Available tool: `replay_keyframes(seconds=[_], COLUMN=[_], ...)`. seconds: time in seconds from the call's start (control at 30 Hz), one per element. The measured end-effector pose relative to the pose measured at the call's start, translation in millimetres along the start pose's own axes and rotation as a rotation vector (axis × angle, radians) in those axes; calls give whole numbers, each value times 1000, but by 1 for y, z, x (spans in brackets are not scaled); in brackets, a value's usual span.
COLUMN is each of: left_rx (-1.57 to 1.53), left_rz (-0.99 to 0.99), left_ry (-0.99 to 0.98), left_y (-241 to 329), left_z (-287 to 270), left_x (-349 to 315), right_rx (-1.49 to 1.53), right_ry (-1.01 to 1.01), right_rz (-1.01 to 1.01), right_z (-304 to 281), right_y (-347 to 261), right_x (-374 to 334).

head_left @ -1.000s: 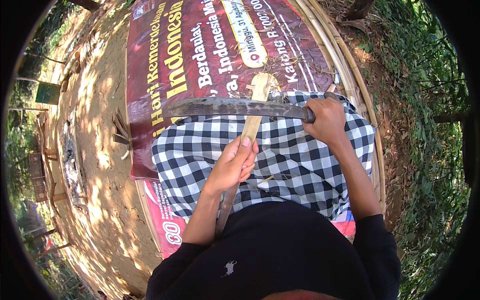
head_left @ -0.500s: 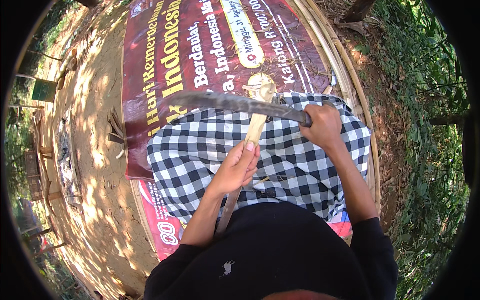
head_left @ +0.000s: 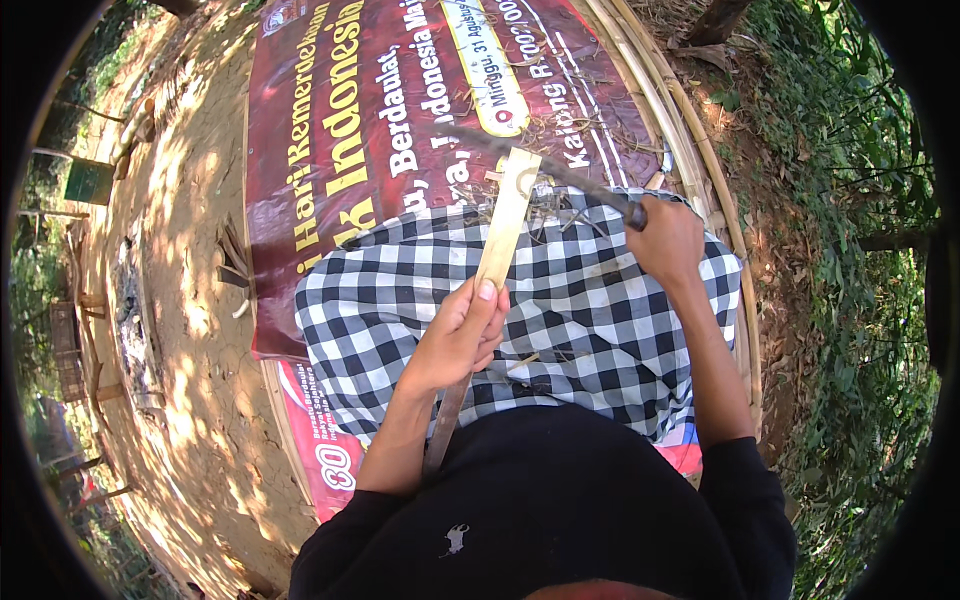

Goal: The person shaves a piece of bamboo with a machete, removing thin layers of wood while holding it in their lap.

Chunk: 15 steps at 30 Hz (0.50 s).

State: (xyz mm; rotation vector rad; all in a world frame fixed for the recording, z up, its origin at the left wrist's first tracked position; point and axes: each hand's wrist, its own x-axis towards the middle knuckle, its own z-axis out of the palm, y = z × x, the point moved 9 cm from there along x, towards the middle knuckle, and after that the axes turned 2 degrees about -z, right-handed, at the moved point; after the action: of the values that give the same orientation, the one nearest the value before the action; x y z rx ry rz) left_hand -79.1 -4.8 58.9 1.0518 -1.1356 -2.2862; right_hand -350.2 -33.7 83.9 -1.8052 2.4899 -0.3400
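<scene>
Looks like mid-shave: the strip is being worked with the machete, between strokes or at the end of one, I'd judge. Left hand (head_left: pixel 460 335) is closed around the pale wooden strip (head_left: pixel 503 235), thumb on its face. Strip slants up and away over the checkered cloth (head_left: pixel 610 310) on the lap, lower end by the left forearm. Right hand (head_left: pixel 668 238) is wrapped round the machete (head_left: pixel 592 186) handle; blade angles past the strip's upper end. Can't tell if they touch.

Next stroke, my read: lay the blade shallow on the strip beyond the thumb, keep the edge off that hand.

Room: best beyond the strip's top, over the red banner (head_left: pixel 385 225). Bamboo poles (head_left: pixel 643 78) edge the right side, near the right hand; dirt ground (head_left: pixel 190 330) on the left. Lap sits under the strip, so a deep cut risks cloth and leg.
</scene>
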Motion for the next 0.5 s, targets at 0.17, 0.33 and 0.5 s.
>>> replay_keyframes(seconds=[0.17,0.33,0.5], left_rx=[1,15,16], left_rz=[-2,-23,-20], left_ry=[-18,-40,-105], left_y=[-6,-7,-7], left_z=[-4,-3,15], left_x=[7,14,11], right_rx=[350,458,312], right_ry=[164,105,243], right_rz=[189,130,-235], right_z=[-12,-18,-25], right_y=[32,15,-27], right_x=[-7,-29,-36])
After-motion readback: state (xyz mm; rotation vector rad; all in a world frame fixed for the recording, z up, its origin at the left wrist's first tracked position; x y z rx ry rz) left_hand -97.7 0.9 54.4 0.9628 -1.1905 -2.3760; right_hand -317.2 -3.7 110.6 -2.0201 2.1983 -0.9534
